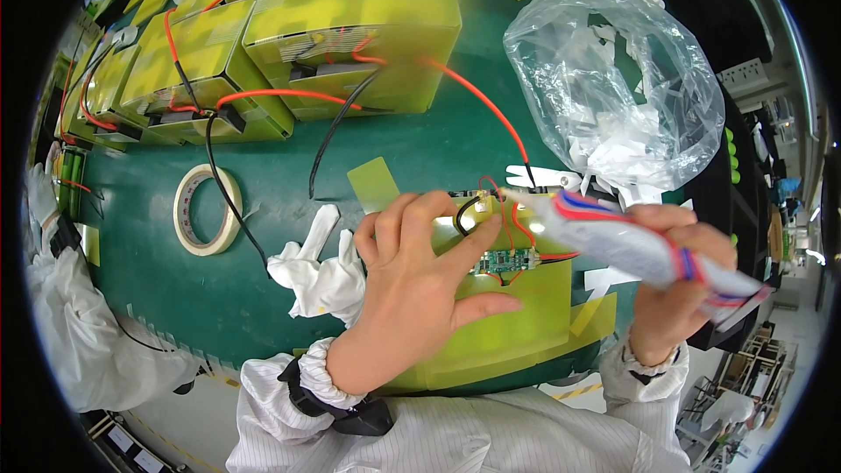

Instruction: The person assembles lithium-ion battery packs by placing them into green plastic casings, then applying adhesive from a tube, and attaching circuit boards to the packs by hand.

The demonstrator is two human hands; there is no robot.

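In front of me lies a yellow-wrapped battery pack (517, 315) with a small green circuit board (508, 261) and red and black wires on it. My left hand (407, 285) rests on the pack with its fingers stretched out. Its index fingertip is close to the black wire beside the board, and the thumb points right. My right hand (683, 298) is closed around a white glue tube (604, 241) with red and blue bands, blurred by motion. The tube is tilted, its nozzle pointing left over the wires at the pack's far edge.
Several yellow-wrapped battery packs (350, 35) with loose leads stand at the far left. A masking tape roll (184, 210) and white gloves (324, 271) lie left of my hand. A clear plastic bag (561, 61) with white scraps sits at far right. Someone's white sleeve (79, 324) shows at left.
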